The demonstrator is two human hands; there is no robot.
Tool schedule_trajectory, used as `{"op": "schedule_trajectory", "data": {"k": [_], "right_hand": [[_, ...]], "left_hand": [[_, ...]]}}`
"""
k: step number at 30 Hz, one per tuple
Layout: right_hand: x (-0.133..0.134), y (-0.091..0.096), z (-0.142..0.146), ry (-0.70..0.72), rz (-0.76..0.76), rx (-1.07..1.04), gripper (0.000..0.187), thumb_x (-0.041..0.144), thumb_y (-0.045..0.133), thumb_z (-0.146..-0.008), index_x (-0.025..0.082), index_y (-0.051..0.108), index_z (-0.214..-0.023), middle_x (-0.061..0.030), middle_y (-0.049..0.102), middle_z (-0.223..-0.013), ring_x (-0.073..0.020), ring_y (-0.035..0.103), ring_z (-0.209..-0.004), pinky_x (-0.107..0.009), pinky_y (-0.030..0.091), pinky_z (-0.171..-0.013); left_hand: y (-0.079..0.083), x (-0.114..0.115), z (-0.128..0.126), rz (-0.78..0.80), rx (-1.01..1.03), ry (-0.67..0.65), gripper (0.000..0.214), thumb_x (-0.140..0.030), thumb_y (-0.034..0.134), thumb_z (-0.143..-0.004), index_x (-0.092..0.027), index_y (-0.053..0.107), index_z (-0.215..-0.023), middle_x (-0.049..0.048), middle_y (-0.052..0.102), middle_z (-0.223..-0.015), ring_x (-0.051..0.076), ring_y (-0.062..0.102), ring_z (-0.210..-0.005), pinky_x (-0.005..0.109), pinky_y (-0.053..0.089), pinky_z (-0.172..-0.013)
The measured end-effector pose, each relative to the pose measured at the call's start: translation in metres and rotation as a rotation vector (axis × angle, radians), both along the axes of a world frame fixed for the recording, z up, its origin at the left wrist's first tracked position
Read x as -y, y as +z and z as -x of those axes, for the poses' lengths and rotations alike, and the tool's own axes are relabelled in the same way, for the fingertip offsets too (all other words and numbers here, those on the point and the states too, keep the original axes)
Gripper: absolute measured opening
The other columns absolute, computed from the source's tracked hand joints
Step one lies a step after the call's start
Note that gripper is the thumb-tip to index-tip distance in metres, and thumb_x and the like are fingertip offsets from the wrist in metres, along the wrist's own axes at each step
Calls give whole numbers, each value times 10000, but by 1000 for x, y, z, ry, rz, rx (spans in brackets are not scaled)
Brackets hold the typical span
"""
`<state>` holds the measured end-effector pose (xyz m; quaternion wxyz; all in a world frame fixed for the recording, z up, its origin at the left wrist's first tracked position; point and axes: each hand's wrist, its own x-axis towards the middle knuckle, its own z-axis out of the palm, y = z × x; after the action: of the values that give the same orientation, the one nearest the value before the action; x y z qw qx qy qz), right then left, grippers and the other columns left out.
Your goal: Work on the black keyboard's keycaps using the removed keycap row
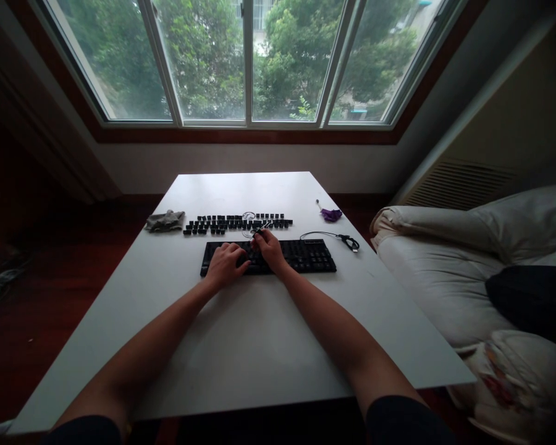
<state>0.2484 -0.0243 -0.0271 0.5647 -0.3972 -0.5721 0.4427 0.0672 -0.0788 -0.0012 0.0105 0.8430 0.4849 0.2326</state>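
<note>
A black keyboard lies across the white table in front of me, parts of it hidden under both hands. My left hand rests on its left part, fingers spread and holding nothing that I can see. Over the keyboard's middle, my right hand is closed in a pinch on a small tool with thin wire, which looks like a keycap puller. Just beyond the keyboard, several loose black keycaps stand in rows. A thin wire loop lies among them.
A grey cloth lies on the white table at left. A purple cloth and a thin-handled brush-like item lie at right. The coiled USB cable is near the keyboard. A cream sofa stands alongside.
</note>
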Motion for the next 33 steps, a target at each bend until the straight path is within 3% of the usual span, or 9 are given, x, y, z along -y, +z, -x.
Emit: {"op": "schedule_trajectory", "data": {"k": [6,10,17,22,28,33], "right_hand": [[10,14,-5,-62,-85,247,226,469,548,-911,246,582,-913,6,679,-746,-177,634,-665,-304,494,-696],[5,17,-16,-17,-108,397,217,442,567,-897,241,590,-818,9,668,-687,-180,623,-655,-299,473,-688],[-14,6,-21,54,-60,403,235,462,568,-889,233,594,-838,16,670,-690,-162,605,-625,-284,471,-666],[-14,5,-24,130,-86,422,223,457,574,-891,237,599,-857,19,677,-701,-167,614,-650,-287,476,-685],[-5,7,-23,-1,-103,403,214,446,567,-890,243,614,-841,9,675,-706,-175,613,-645,-293,474,-676],[-1,12,-20,26,-73,418,226,458,584,-865,237,603,-822,14,675,-683,-177,615,-641,-295,470,-680]], "left_hand": [[-5,6,2,-8,-39,-82,311,-470,677,-864,-257,674,-1090,96,645,-1128,283,560,-1039,448,443,-894],[-7,-1,7,9,-27,-147,285,-428,673,-878,-265,669,-1112,85,651,-1120,272,566,-1039,441,453,-906],[-9,-13,8,22,-29,-149,264,-453,670,-883,-265,684,-1068,83,658,-1060,266,574,-1008,435,464,-890],[-13,-15,6,21,-28,-153,257,-463,648,-899,-256,686,-1046,84,655,-1063,263,571,-999,429,462,-886],[-14,-13,6,16,-12,-143,263,-462,661,-889,-254,689,-1048,84,657,-1064,266,573,-1002,429,465,-884],[-13,-10,7,0,-1,-137,251,-460,674,-878,-258,695,-1025,84,658,-1045,265,581,-989,427,470,-877]]}}
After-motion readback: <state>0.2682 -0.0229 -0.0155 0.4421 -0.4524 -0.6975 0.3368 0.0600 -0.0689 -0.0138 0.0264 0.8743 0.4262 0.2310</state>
